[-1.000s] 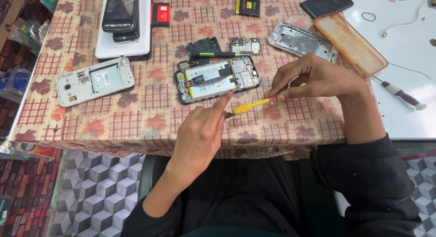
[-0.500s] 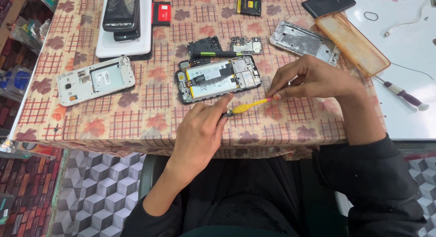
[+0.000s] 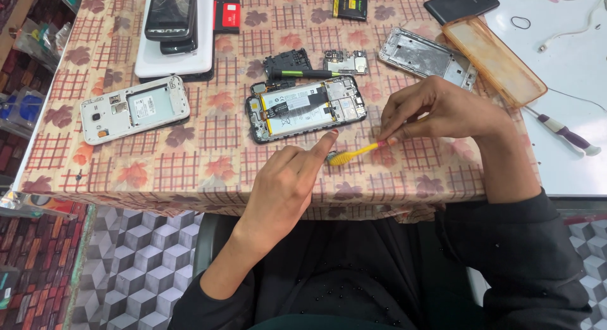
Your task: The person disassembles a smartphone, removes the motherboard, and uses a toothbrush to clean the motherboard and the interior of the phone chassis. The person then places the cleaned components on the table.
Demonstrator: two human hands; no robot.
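My right hand [image 3: 442,112] grips a small yellow toothbrush [image 3: 354,153] by its handle, bristle head pointing left over the table edge. My left hand [image 3: 288,181] reaches in from below, its index finger stretched out and touching the brush head. Just beyond both hands lies an opened black phone [image 3: 306,109] with its battery and circuit board showing. A black screwdriver with a green band [image 3: 303,73] rests on a dark back part behind it.
A white opened phone [image 3: 134,109] lies at the left. Stacked dark phones on a white slab [image 3: 174,26] sit at the back. A metal frame [image 3: 427,57], an orange case [image 3: 493,59], a small board [image 3: 346,62], a battery [image 3: 351,6] and a purple-handled tool [image 3: 566,135] lie right.
My left index finger has stretched out onto the brush head, and the brush has dropped slightly lower and leftward. The phones on the table have not moved.
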